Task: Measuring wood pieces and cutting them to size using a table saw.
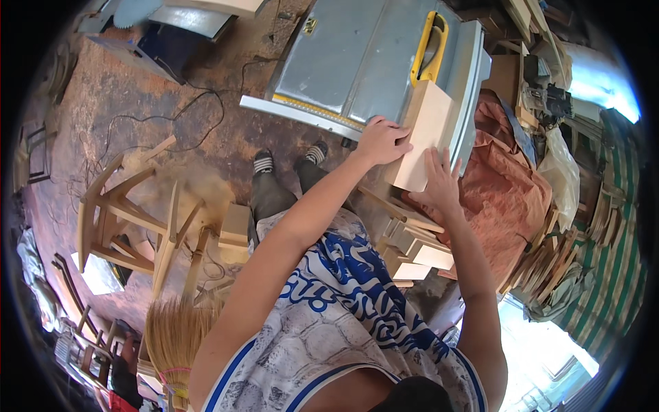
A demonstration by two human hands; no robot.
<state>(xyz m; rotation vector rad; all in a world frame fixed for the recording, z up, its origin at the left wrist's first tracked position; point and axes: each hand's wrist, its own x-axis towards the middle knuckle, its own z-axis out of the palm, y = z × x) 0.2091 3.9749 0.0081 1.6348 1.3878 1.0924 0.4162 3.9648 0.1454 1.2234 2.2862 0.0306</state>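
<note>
At the near right corner of the machine table [329,55]: a pale wooden block [424,137] is set lengthwise, its near end seemingly carried past the near edge.
Left hand [382,142]: the block's left side is touched by the fingertips; the fingers are bent and held close together, and whether anything is pinched between them and the thumb cannot be told.
Right hand [443,184]: the block's right side is met by straightened, slightly spread fingers; the thumb is stretched apart from them, toward the block's near end.
Wood stack: below the near edge, several short wooden pieces [432,255] are piled.
Near edge: it is lined by a silver rail [295,115], along which a yellow scale [309,108] is fitted.
Yellow insert [441,44]: it is set into the table top just beyond the block's far end.
Right edge: it is bordered by a long metal strip [469,89]; past it, a crumpled reddish cloth [504,199] is heaped.
Floor, left side: a broom [180,336] is seen near a wooden chair frame [134,216].
Farther off: a round toothed blade [134,12] is seen well beyond the left edge; a green-striped sheet [604,275] is hung at the right.
</note>
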